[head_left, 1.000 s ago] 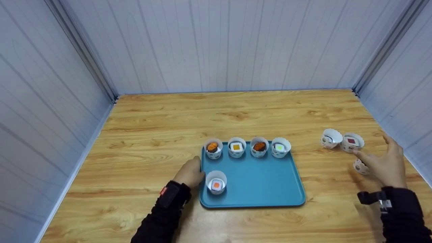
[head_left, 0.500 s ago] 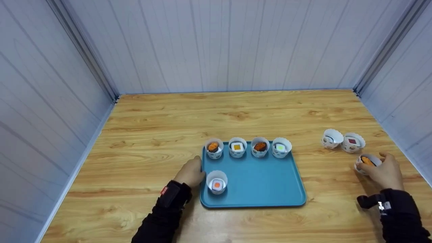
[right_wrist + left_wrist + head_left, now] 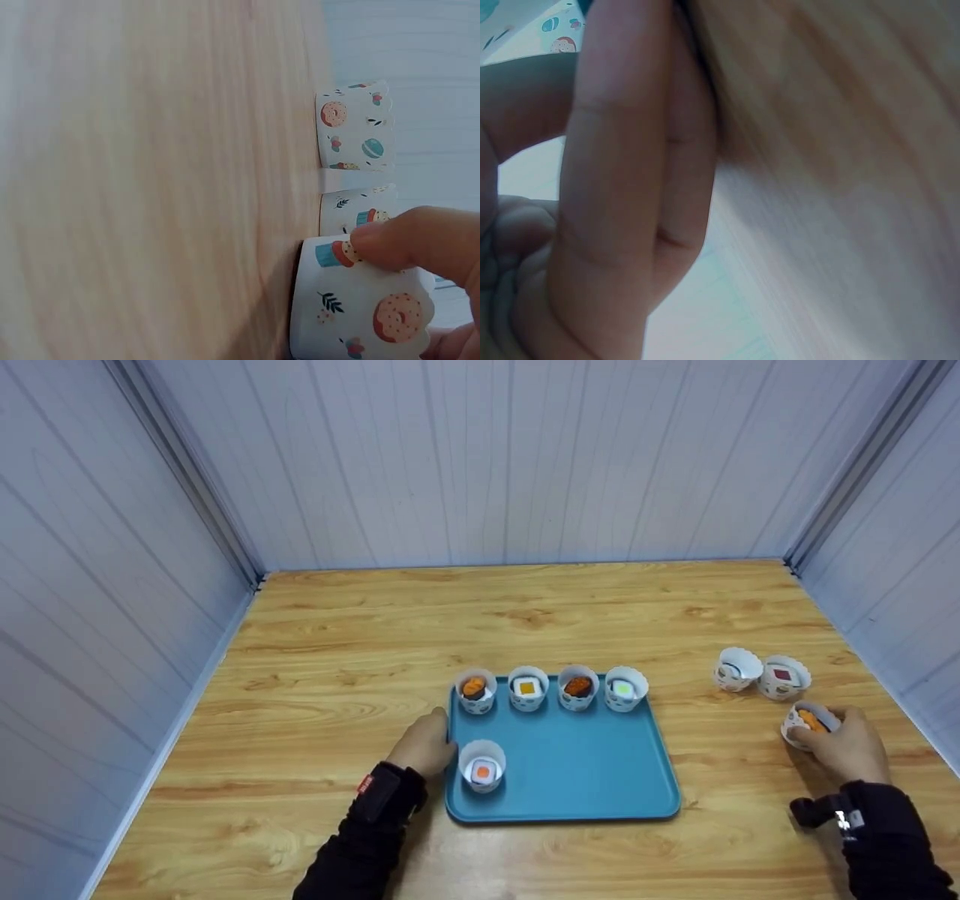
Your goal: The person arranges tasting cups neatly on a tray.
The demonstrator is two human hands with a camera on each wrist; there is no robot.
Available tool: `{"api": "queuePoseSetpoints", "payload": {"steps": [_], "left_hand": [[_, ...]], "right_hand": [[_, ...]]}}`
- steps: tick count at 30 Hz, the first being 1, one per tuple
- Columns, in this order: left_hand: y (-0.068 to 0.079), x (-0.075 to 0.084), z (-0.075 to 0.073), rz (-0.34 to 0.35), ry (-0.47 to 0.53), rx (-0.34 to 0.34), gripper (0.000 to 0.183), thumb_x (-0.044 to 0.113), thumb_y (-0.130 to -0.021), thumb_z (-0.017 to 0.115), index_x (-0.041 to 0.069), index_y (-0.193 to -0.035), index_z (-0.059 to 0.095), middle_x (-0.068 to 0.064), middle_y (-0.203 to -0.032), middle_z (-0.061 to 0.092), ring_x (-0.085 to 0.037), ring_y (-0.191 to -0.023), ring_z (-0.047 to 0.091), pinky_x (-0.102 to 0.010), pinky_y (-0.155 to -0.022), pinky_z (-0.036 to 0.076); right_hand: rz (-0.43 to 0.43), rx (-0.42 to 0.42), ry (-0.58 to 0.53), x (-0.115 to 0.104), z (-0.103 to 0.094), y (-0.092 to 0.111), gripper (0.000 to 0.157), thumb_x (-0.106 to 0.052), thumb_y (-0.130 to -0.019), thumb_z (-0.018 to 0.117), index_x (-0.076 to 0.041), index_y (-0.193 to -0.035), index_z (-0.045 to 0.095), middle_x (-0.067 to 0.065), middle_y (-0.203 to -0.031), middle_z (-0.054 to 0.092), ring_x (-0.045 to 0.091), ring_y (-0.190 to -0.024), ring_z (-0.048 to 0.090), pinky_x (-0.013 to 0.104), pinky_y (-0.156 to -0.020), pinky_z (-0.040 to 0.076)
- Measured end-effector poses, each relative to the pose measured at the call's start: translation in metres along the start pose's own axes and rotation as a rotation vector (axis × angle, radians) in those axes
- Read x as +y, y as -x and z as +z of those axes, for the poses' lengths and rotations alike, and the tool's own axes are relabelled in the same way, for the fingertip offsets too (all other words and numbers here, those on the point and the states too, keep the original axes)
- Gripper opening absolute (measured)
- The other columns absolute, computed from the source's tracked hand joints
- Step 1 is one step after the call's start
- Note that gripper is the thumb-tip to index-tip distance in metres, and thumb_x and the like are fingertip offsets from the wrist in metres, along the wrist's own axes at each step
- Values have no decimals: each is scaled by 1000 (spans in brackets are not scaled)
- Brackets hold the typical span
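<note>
My right hand (image 3: 855,744) pinches a white paper baking cup (image 3: 358,300) printed with cupcakes and doughnuts. Orange-topped sushi (image 3: 811,721) lies inside that cup; the thumb presses its near side. At the left edge of the blue tray (image 3: 577,765), my left hand (image 3: 424,744) grips the rim with curled fingers (image 3: 615,165). Along the tray's back stand several cups, such as one with orange-topped sushi (image 3: 474,688) and one holding a white roll with a green centre (image 3: 622,688). A cup with an orange-centred roll (image 3: 482,772) stands at the front left.
Two more paper cups stand on the wooden table (image 3: 337,660) behind my right hand: a left one (image 3: 736,669) with partly hidden contents and one with a dark red centre (image 3: 783,676). White panels (image 3: 510,465) enclose the table at the back and sides.
My right hand has come down onto the nearest cup on the right, its fingers have closed on it, and the cup has shifted slightly left. The left hand stays on the tray.
</note>
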State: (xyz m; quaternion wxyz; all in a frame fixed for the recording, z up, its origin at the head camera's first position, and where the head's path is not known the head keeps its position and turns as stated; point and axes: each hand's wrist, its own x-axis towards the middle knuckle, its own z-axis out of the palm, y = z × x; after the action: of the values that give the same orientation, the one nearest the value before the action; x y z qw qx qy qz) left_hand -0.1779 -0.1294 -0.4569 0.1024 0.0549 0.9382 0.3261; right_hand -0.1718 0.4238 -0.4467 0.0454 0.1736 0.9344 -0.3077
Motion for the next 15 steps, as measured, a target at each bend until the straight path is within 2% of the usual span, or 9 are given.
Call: {"api": "queuePoseSetpoints", "payload": {"steps": [3,8,15], "left_hand": [[0,0,0,2,-1,2,40,-1,-85,56,-14,-123,52,-19,-103,60,-25,-85,53,-43,-82,48],[0,0,0,23,-25,11,37,-1,-83,56,-15,-118,53,-15,-93,57,-24,-79,50,-40,-75,46],[-1,1,-1,-1,-19,3,41,-1,-84,56,-16,-122,51,-17,-99,59,-24,-82,51,-40,-77,47]], "right_hand": [[-14,-11,13,-4,-1,2,95,-49,-92,57,20,-143,19,46,-138,29,60,-121,35,63,-94,35],[-103,0,11,-21,-2,9,91,-49,-92,58,19,-142,25,45,-136,34,57,-118,40,60,-89,38],[-228,7,-31,-64,2,27,91,-49,-91,60,12,-147,24,43,-143,30,57,-121,38,59,-89,39]]}}
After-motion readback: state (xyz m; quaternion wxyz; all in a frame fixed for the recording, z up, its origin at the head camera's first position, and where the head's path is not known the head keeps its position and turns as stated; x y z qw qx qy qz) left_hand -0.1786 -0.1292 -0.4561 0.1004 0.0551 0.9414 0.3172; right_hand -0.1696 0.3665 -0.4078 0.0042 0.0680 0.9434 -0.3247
